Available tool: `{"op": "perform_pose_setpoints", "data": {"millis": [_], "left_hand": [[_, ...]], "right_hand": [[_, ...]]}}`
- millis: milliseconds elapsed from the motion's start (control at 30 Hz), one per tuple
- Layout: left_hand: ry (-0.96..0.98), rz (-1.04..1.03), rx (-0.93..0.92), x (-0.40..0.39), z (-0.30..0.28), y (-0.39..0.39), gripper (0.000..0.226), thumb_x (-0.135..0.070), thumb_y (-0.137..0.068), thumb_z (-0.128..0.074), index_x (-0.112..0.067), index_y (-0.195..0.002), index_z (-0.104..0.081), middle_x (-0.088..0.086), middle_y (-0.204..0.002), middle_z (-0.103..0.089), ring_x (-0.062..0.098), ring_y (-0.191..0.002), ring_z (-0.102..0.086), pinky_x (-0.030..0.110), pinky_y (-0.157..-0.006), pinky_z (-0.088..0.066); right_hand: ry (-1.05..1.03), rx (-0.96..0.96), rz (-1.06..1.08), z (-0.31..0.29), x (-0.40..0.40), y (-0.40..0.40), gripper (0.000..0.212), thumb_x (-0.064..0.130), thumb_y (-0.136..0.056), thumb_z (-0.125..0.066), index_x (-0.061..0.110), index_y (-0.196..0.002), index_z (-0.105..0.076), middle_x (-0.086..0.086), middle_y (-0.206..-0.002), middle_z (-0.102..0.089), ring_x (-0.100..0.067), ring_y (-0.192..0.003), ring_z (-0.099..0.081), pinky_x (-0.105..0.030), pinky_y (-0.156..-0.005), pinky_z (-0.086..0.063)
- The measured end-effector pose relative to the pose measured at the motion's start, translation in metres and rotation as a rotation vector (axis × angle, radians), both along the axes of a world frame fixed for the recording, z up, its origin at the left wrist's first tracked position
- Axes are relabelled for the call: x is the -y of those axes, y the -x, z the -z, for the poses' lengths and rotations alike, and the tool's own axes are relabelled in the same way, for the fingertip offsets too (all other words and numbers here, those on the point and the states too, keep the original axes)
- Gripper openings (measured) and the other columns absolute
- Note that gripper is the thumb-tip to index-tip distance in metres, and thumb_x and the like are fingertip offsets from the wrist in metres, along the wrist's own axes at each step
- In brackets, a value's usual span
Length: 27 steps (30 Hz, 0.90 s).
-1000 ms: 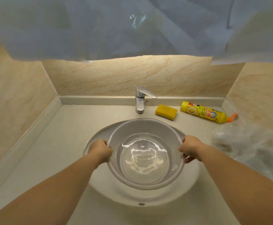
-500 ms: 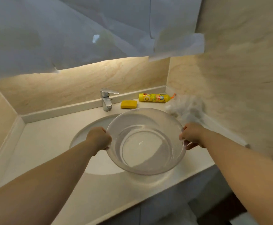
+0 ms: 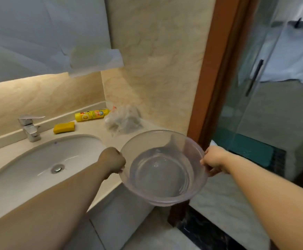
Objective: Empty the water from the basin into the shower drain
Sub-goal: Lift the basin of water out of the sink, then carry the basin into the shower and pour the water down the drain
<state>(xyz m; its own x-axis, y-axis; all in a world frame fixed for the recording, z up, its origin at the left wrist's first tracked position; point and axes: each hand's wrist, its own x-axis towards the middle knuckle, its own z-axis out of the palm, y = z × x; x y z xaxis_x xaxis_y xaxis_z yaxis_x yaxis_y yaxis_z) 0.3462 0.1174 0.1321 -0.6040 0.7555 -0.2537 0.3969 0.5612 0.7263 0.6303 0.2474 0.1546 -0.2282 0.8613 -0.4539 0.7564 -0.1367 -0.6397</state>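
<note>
A clear round plastic basin with water in its bottom hangs in the air past the counter's right front corner, held level. My left hand grips its left rim and my right hand grips its right rim. Behind my right arm stands the glass shower enclosure with a dark handle. The shower drain is not visible.
The white sink with its chrome tap lies at my left. A yellow sponge, a yellow bottle and a crumpled plastic bag rest on the counter. A brown door frame and a dark floor threshold stand ahead.
The basin has been lifted out of the sink and carried to the right, off the counter's edge. My view has swung right, bringing the door frame and glass shower into sight.
</note>
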Motion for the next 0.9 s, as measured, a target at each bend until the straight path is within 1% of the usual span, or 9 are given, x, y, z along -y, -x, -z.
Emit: {"op": "perform_pose_setpoints", "data": {"millis": [67,133,233,333,567,633,733,767,900], "left_hand": [[0.002,0.062,-0.026,-0.016,0.003,-0.042,0.016,0.0,-0.078,-0.054,0.01,-0.075,-0.065,0.034,-0.088,-0.07,0.045,-0.084,-0.071,0.054,-0.081,-0.059],[0.026,0.128,-0.045,-0.032,0.007,-0.082,0.024,-0.002,-0.076,-0.054,0.014,-0.085,-0.07,0.035,-0.095,-0.072,0.044,-0.094,-0.071,0.045,-0.08,-0.061],[0.061,0.203,-0.032,-0.052,0.01,-0.138,0.027,-0.001,-0.07,-0.053,0.01,-0.084,-0.074,0.029,-0.088,-0.075,0.039,-0.086,-0.074,0.041,-0.073,-0.061],[0.037,0.236,0.001,-0.074,0.015,-0.192,0.027,-0.003,-0.071,-0.052,0.01,-0.084,-0.072,0.03,-0.089,-0.073,0.039,-0.083,-0.073,0.052,-0.075,-0.061],[0.06,0.37,-0.061,-0.152,0.027,-0.279,0.023,-0.006,-0.078,-0.054,0.002,-0.089,-0.073,0.021,-0.092,-0.074,0.035,-0.088,-0.072,0.045,-0.08,-0.062],[0.067,0.403,-0.056,-0.185,0.031,-0.296,0.023,-0.007,-0.079,-0.055,0.0,-0.088,-0.075,0.021,-0.092,-0.074,0.035,-0.087,-0.072,0.045,-0.08,-0.062],[0.064,0.45,-0.035,-0.239,0.035,-0.317,0.022,-0.007,-0.079,-0.055,0.0,-0.084,-0.075,0.022,-0.089,-0.075,0.036,-0.082,-0.074,0.046,-0.076,-0.063],[0.05,0.468,-0.039,-0.262,0.036,-0.324,0.022,-0.007,-0.078,-0.055,0.002,-0.086,-0.074,0.024,-0.091,-0.075,0.038,-0.084,-0.073,0.047,-0.077,-0.063],[0.04,0.508,-0.071,-0.34,0.033,-0.348,0.03,-0.006,-0.076,-0.053,0.005,-0.098,-0.07,0.026,-0.102,-0.073,0.041,-0.097,-0.07,0.044,-0.086,-0.06]], "right_hand": [[0.01,-0.005,0.064,0.001,-0.002,-0.048,0.013,-0.008,-0.092,-0.048,-0.004,-0.099,-0.058,-0.021,-0.081,-0.058,-0.03,-0.062,-0.056,-0.032,-0.045,-0.052],[0.023,0.0,0.133,0.0,-0.004,-0.093,0.015,-0.012,-0.09,-0.046,-0.003,-0.094,-0.058,-0.016,-0.071,-0.055,-0.024,-0.052,-0.048,-0.026,-0.037,-0.048],[0.021,0.055,0.19,0.003,-0.012,-0.153,0.014,-0.011,-0.09,-0.047,-0.004,-0.09,-0.058,-0.017,-0.069,-0.056,-0.025,-0.053,-0.051,-0.029,-0.04,-0.052],[0.006,0.089,0.23,0.006,-0.022,-0.209,0.012,-0.01,-0.089,-0.048,-0.004,-0.084,-0.057,-0.017,-0.067,-0.057,-0.025,-0.052,-0.055,-0.028,-0.039,-0.052],[-0.003,0.149,0.384,0.016,-0.059,-0.302,0.02,-0.01,-0.089,-0.051,-0.004,-0.07,-0.055,-0.018,-0.06,-0.058,-0.023,-0.039,-0.055,-0.024,-0.031,-0.045],[-0.004,0.157,0.428,0.019,-0.078,-0.319,0.021,-0.01,-0.089,-0.052,-0.003,-0.069,-0.054,-0.02,-0.063,-0.059,-0.026,-0.043,-0.058,-0.029,-0.035,-0.05],[-0.009,0.182,0.459,0.019,-0.113,-0.34,0.012,-0.011,-0.088,-0.053,-0.007,-0.077,-0.058,-0.028,-0.079,-0.066,-0.034,-0.059,-0.063,-0.045,-0.059,-0.059],[-0.011,0.187,0.471,0.019,-0.128,-0.347,0.009,-0.01,-0.089,-0.053,-0.01,-0.085,-0.061,-0.029,-0.081,-0.066,-0.034,-0.058,-0.063,-0.045,-0.06,-0.059],[-0.001,0.19,0.496,0.015,-0.186,-0.366,0.021,-0.01,-0.09,-0.051,-0.015,-0.108,-0.06,-0.028,-0.084,-0.065,-0.034,-0.058,-0.063,-0.034,-0.041,-0.053]]}}
